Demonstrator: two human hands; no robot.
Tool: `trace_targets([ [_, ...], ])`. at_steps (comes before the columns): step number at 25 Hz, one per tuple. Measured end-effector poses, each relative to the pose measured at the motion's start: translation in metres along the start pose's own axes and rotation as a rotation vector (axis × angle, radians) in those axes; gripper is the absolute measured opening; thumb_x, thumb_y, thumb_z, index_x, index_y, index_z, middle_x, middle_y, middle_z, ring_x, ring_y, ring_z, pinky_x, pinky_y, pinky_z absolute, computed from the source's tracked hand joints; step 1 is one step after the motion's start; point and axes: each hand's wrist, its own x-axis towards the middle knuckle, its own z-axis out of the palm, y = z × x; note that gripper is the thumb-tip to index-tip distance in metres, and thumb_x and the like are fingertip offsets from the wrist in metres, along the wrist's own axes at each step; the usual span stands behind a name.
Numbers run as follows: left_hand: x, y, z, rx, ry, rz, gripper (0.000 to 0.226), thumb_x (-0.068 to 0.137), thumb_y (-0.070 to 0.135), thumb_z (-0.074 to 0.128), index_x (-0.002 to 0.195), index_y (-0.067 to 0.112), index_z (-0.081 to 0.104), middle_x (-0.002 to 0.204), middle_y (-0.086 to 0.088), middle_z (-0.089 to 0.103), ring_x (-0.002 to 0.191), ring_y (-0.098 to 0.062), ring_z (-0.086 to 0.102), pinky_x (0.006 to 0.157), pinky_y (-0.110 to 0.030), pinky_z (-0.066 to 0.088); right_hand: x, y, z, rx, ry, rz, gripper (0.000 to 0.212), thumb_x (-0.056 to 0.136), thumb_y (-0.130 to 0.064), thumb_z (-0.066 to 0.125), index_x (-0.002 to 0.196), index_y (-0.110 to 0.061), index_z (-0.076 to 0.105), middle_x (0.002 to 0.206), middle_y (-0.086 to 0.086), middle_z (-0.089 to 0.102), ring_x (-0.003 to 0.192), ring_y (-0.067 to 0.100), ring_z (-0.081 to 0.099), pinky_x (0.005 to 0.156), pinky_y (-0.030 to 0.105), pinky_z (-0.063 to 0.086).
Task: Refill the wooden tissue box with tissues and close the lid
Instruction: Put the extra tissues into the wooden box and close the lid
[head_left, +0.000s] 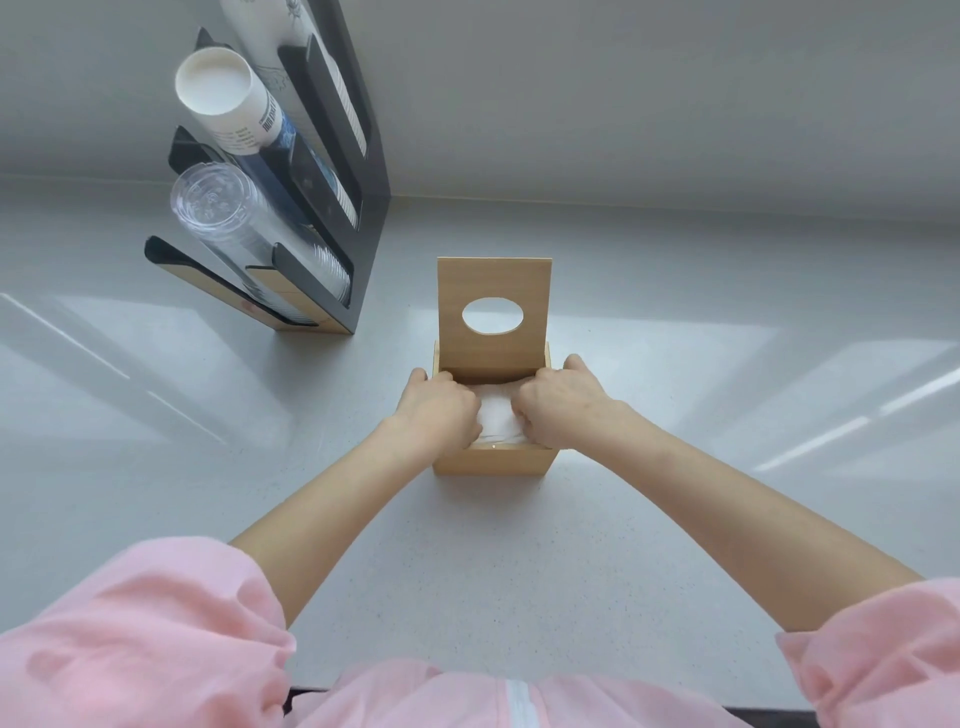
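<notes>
A small wooden tissue box (493, 461) stands on the pale counter in front of me. Its lid (493, 280), with an oval hole, is swung up and stands upright at the back. White tissues (497, 421) lie inside the box. My left hand (441, 408) and my right hand (558, 397) both reach into the open top from either side, fingers curled down onto the tissues. The fingertips are hidden inside the box.
A black cup dispenser rack (332, 208) stands at the back left against the wall, holding a stack of white paper cups (228, 98) and a stack of clear plastic cups (228, 218). My pink sleeves fill the bottom of the view.
</notes>
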Motion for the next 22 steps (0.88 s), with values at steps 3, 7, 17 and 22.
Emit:
trace_targets([
  [3, 0.008, -0.003, 0.001, 0.045, -0.147, 0.041, 0.033, 0.094, 0.026, 0.034, 0.107, 0.011, 0.061, 0.116, -0.004, 0.060, 0.110, -0.022, 0.045, 0.090, -0.036, 0.031, 0.008, -0.005, -0.001, -0.088, -0.168, 0.017, 0.020, 0.091, -0.007, 0.039, 0.098, -0.017, 0.055, 0.084, 0.002, 0.048, 0.085, 0.021, 0.039, 0.079, 0.032, 0.018],
  [7, 0.012, -0.005, 0.000, 0.049, -0.181, 0.042, 0.032, 0.093, 0.027, 0.036, 0.103, 0.011, 0.062, 0.110, -0.006, 0.061, 0.106, -0.025, 0.048, 0.080, -0.033, 0.027, 0.012, -0.008, -0.007, -0.072, -0.196, 0.030, 0.016, 0.088, -0.002, 0.041, 0.079, -0.014, 0.048, 0.066, 0.000, 0.039, 0.083, 0.023, 0.042, 0.080, 0.031, 0.018],
  [17, -0.015, -0.030, -0.043, -0.406, 0.323, -0.059, 0.029, 0.094, 0.025, 0.041, 0.118, 0.020, 0.056, 0.118, 0.002, 0.062, 0.113, -0.021, 0.052, 0.081, -0.034, 0.043, -0.025, 0.029, -0.036, 0.650, 0.320, 0.149, 0.026, 0.091, -0.020, 0.043, 0.106, -0.021, 0.065, 0.106, -0.001, 0.071, 0.102, 0.023, 0.061, 0.085, 0.038, 0.051],
  [22, -0.008, -0.044, -0.064, -0.426, 0.695, -0.084, 0.026, 0.091, 0.020, 0.050, 0.115, 0.013, 0.059, 0.112, -0.004, 0.061, 0.107, -0.023, 0.050, 0.078, -0.034, 0.044, -0.009, 0.042, -0.052, 0.703, 0.644, 0.191, 0.036, 0.090, -0.023, 0.053, 0.126, -0.021, 0.050, 0.123, 0.001, 0.054, 0.116, 0.019, 0.048, 0.081, 0.034, 0.043],
])
